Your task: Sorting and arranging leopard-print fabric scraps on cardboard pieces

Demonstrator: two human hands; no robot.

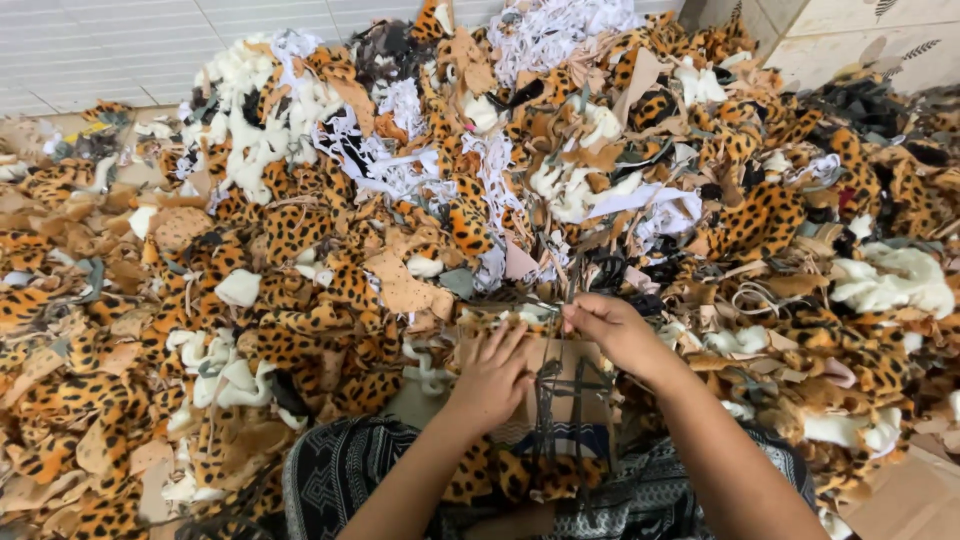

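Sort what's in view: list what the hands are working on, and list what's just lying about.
In hand:
- left hand flat on the cardboard piece
- right hand pinching the dark strips across it
- leopard scraps on the lap

Lying about:
- scrap heap
- white lace
- white fleece

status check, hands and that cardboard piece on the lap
Left hand flat on cardboard piece. Right hand pinching dark strips over it. Leopard-print scrap heap crowds all around.

The scrap pile [420, 200] runs past every edge, and both forearms are cut off below.
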